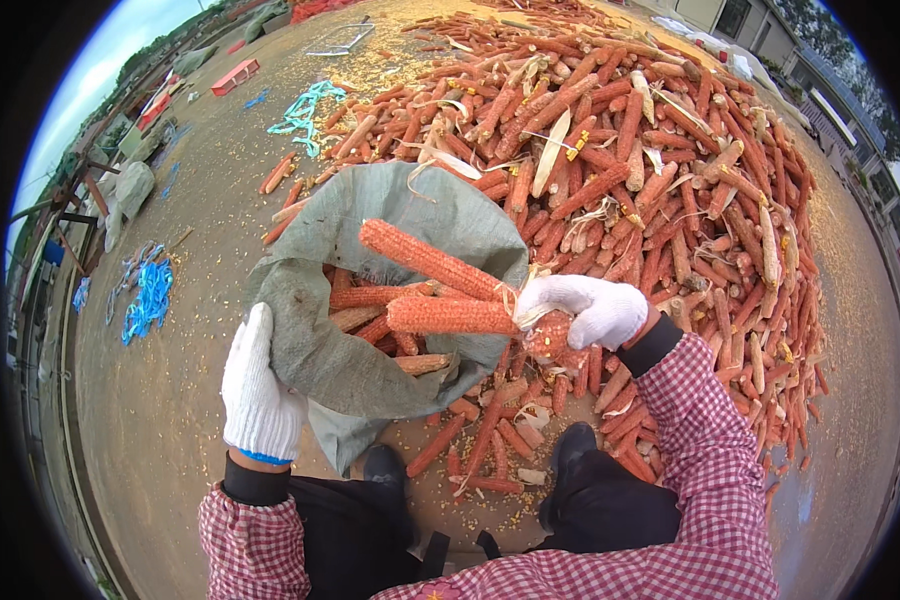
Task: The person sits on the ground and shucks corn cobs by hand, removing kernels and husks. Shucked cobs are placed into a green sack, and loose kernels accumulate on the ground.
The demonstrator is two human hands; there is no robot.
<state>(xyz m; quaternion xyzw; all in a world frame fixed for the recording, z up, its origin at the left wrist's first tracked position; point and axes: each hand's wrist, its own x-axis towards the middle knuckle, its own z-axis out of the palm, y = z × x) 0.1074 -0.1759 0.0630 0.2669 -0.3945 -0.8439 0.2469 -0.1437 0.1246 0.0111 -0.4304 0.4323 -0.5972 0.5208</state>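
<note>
Over the sack, cobs jut leftward from the right hand clamped around them

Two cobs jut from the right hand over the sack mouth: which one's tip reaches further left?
The upper cob, the slanting one: its tip lies further left than that of the lower cob, which sits nearly level in the picture.

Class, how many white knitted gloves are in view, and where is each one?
2. One white knitted glove is on the left hand, against the grey-green woven sack; the other is on the right hand, gripping long reddish corn cobs. Both show plainly.
</note>
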